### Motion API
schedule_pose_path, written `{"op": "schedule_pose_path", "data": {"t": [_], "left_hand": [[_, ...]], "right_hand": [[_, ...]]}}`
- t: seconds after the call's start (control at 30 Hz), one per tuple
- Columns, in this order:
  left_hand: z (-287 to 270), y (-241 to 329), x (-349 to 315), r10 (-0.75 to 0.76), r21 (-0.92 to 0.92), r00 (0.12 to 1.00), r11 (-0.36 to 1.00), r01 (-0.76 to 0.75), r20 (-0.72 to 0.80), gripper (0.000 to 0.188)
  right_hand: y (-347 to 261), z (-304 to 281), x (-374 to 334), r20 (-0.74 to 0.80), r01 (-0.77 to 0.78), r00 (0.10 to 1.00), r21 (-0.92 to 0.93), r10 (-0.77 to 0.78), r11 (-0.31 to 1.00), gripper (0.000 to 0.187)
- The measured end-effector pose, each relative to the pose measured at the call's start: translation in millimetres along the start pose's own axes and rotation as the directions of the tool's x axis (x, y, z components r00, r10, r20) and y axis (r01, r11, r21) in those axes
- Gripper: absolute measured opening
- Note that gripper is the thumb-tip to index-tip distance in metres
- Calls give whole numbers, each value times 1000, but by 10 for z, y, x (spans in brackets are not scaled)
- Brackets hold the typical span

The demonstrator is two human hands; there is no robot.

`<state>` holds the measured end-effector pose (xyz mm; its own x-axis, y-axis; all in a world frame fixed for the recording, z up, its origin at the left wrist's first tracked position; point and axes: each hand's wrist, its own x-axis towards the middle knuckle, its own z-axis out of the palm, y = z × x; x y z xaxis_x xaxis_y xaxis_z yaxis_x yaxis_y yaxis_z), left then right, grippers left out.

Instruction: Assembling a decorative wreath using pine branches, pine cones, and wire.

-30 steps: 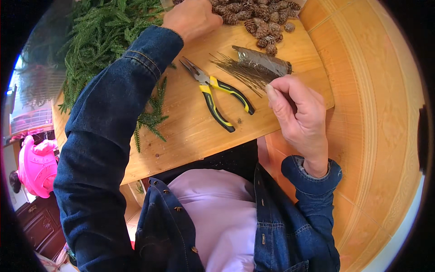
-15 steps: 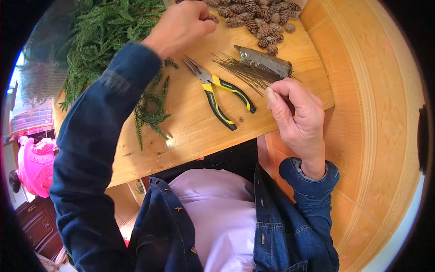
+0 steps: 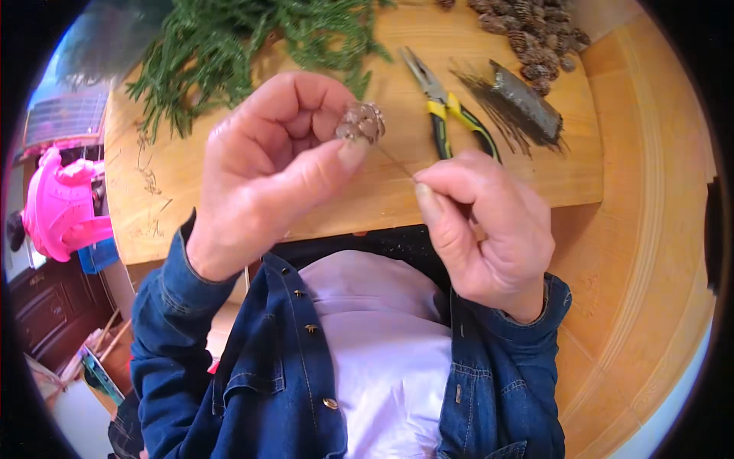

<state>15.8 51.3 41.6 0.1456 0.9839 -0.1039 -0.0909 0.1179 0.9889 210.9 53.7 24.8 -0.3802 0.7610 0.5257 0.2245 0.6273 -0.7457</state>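
Left hand is now drawn back from the far side of the table to a position in front of the torso, near the right hand; the pliers and the cone pile sit farther right in the view, consistent with a turn of the head.

Governing relation: the pine cone lies up and to the left of the right hand's pinch; a thin wire spans the gap, its long axis running from the right fingertips up-left toward the cone; whether its far end touches the scales cannot be told. The left hand is the nearer to the cone; its thumb and fingers are clamped on it, thumb on the near underside; the right thumb and forefinger are together on the wire.

Cone appearance: small, brown, rounded, with blunt overlapping scales and paler, slightly glossy edges; its long axis is not clear from this angle; it is held above the table, left of the pliers and toward the person from the green sprigs.
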Motion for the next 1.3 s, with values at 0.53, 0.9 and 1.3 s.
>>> {"op": "schedule_pose_path", "data": {"t": [0.53,0.9,1.3], "left_hand": [[-164,-230,-352,228,336,969,924,-184,-98,32],[-136,-342,-384,198,221,972,961,-167,-127,31],[-108,-514,-323,332,159,939,935,-316,-86,31]], "right_hand": [[-106,382,23,67,28,997,-76,-23,997,10],[-140,431,-23,26,-29,999,-146,33,989,19],[23,419,-59,48,32,999,-154,-25,988,28]]}}
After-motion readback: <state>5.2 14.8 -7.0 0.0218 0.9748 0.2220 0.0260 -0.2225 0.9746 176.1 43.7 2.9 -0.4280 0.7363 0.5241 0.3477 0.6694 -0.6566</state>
